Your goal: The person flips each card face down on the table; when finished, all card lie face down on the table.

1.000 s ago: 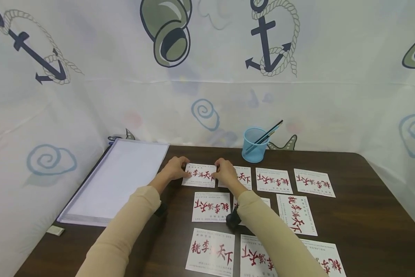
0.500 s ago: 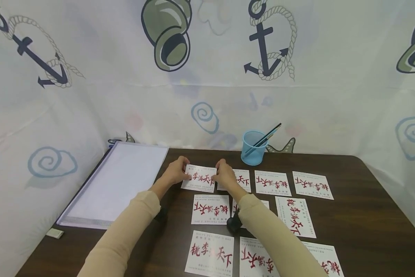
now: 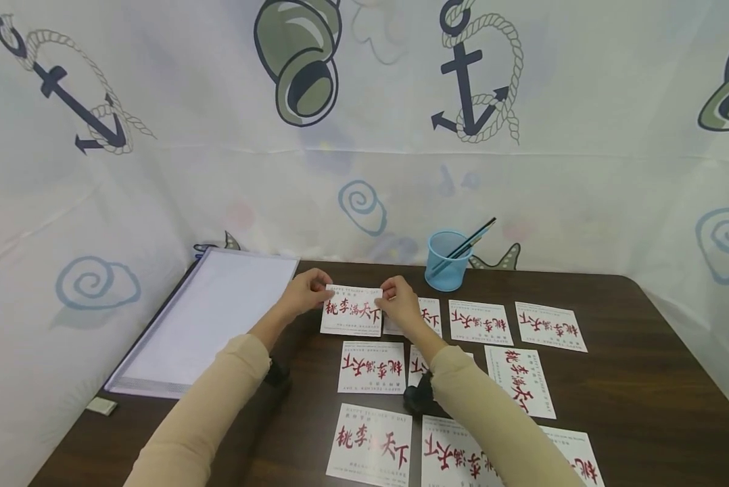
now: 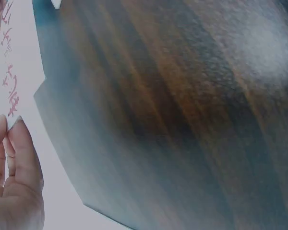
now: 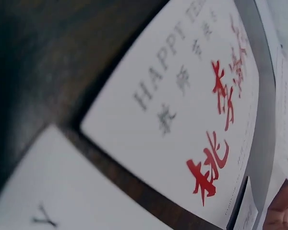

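A white card with red Chinese characters (image 3: pixel 352 321) is held up and tilted toward the head camera at the far side of the table. My left hand (image 3: pixel 306 293) pinches its left edge between thumb and fingers. At the opposite edge, my right hand (image 3: pixel 401 304) pinches it too. In the left wrist view, the left hand (image 4: pixel 17 177) grips a corner of the card (image 4: pixel 19 52). The right wrist view catches fingers (image 5: pixel 281 206) on the card (image 5: pixel 285 129) at its right border. Behind my right hand, another card (image 3: pixel 431 312) is partly hidden.
Several similar cards lie in rows on the dark table (image 3: pixel 632 352), including one sideways card (image 3: pixel 519 382). A blue cup (image 3: pixel 445 260) with brushes or pencils stands at the back. A large white sheet or board (image 3: pixel 218 304) lies left, near a small pale block (image 3: pixel 101 406).
Both hands have raised the card off the table, and its face now tilts more toward the head camera. The other cards have stayed where they lay.
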Motion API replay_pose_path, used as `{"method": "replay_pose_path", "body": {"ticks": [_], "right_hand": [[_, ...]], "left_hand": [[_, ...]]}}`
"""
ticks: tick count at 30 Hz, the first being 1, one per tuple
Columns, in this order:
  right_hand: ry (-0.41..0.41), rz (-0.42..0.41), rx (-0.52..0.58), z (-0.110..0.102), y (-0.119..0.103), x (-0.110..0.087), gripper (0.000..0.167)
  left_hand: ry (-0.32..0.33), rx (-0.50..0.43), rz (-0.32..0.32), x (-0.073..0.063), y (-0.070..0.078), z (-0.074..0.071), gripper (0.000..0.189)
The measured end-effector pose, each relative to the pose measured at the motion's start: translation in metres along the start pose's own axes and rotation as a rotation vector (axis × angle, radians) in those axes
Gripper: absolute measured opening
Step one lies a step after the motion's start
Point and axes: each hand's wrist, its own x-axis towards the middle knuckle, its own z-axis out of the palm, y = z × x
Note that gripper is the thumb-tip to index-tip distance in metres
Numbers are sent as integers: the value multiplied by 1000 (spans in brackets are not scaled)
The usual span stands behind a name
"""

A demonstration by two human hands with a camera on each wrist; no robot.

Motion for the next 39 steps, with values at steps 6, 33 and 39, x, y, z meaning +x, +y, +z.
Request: {"method": "replay_pose_path", "body": {"ticks": [6, 33, 39], "right_hand": [[20, 47, 155, -1, 3, -3, 26], [311, -566, -148, 30, -28, -18, 15], [406, -411, -19, 22, -29, -16, 15]], "left_hand": [[-60, -197, -79, -1, 5, -7, 25], [293, -423, 65, -12, 63, 19, 31], [447, -247, 103, -14, 52, 19, 33]]}}
